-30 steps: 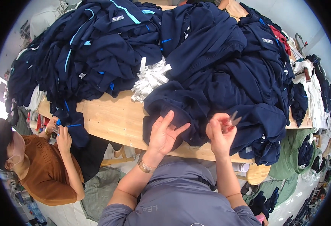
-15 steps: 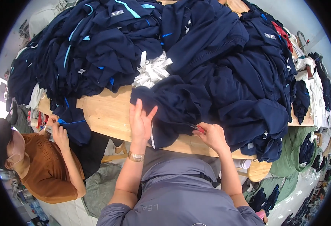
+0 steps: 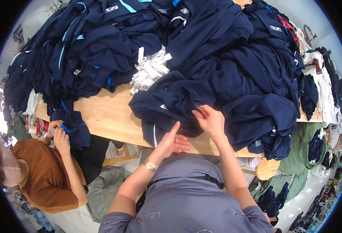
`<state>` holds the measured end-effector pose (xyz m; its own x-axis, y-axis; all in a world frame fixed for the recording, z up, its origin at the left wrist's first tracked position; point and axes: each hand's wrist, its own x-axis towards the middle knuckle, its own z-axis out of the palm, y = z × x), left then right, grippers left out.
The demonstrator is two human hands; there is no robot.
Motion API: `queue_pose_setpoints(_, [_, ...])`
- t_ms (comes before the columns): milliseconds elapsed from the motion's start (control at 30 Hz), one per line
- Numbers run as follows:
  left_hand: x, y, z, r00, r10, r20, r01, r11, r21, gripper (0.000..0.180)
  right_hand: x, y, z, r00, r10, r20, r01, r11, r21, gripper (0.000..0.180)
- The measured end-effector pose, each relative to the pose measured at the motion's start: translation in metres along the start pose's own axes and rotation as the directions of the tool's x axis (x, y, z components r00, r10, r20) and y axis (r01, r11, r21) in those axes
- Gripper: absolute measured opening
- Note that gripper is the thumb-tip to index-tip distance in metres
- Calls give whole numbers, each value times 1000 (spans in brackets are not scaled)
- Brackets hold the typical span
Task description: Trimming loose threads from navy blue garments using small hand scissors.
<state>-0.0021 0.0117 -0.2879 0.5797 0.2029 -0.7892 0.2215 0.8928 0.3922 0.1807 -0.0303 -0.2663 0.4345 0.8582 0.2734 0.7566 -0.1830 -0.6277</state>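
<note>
While the right hand (image 3: 212, 122) is curled round red snips (image 3: 204, 113) at the front garment (image 3: 180, 97) on the desk (image 3: 108, 114), the left hand (image 3: 172, 143), loosely open, appears empty; this piece seems unfinished, overall progress unclear.

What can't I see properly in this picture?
In the head view:
Red-handled tool: mostly hidden by the right hand.
Dark garment pile: cut off by the top edge.
Whether the co-worker's hands hold a tool: too small to tell.
</note>
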Motion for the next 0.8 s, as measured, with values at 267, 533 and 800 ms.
queue_pose_setpoints(267, [-17, 35, -1, 608, 760, 228, -374, 528, -762, 32, 1, -17, -34, 809, 448, 380, -262, -303, 916, 14])
queue_pose_setpoints(533, [-37, 58, 5, 573, 767, 287, -298, 522, -800, 40, -17, -12, -2, 718, 269, 642, -347, -661, 665, 32])
queue_pose_setpoints(800, [-34, 45, 18, 621, 763, 181, -491, 558, -669, 37, -18, -37, -5, 946, 311, -92, -110, 574, 811, 25])
